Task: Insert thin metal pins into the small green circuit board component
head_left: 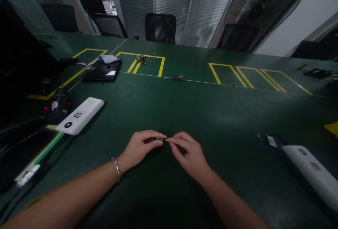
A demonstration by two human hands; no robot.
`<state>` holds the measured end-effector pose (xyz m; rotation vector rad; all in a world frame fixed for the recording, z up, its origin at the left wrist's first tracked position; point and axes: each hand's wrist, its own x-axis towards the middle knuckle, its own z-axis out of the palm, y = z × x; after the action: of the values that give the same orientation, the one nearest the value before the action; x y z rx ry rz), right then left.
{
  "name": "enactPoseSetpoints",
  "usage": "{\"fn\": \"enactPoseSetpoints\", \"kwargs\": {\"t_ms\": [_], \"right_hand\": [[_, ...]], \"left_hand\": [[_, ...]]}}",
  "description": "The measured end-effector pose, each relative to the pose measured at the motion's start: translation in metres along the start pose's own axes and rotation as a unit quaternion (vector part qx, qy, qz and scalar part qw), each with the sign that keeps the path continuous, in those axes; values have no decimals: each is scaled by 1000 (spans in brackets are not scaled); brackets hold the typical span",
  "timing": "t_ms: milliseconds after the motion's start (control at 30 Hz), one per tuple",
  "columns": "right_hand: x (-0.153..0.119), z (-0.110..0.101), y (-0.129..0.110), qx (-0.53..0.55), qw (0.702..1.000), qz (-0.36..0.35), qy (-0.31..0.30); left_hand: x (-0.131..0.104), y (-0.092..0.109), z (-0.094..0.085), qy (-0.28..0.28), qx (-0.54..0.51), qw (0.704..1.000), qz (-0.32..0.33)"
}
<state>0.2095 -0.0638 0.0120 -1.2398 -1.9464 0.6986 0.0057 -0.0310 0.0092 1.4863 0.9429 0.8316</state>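
Observation:
Between the thumb and fingers of my left hand (pixel 141 147) is a small part with a green face (pixel 159 139), mostly covered by the fingertips. My right hand (pixel 188 151) pinches a thin, dark, rod-like piece (pixel 166 140) whose tip meets the right end of the green part. Most of that piece is hidden by the fingers, so its kind cannot be made out. Both hands are close together, low over the dark green table (pixel 158 109). A bracelet circles my left wrist.
White numbered power packs lie at left (pixel 81 116) and right (pixel 311 172). Farther back are a black flat case (pixel 101 71), small metal parts (pixel 142 59), another small motor-like part (pixel 180 77) and yellow tape outlines (pixel 162 67). Black equipment (pixel 59 106) stands at left; chairs (pixel 160 28) line the far edge.

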Motion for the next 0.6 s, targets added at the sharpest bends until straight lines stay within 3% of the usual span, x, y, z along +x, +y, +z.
{"fn": "enactPoseSetpoints", "kwargs": {"t_ms": [200,333,600], "right_hand": [[1,-4,-1,-16,1000,7,-9],[3,-9,3,2,1000,23,19],[6,-11,9,38,997,45,51]], "left_hand": [[1,-2,-1,10,38,999,10],[2,-1,-3,20,78,996,39],[-3,3,2,-65,182,980,53]]}}
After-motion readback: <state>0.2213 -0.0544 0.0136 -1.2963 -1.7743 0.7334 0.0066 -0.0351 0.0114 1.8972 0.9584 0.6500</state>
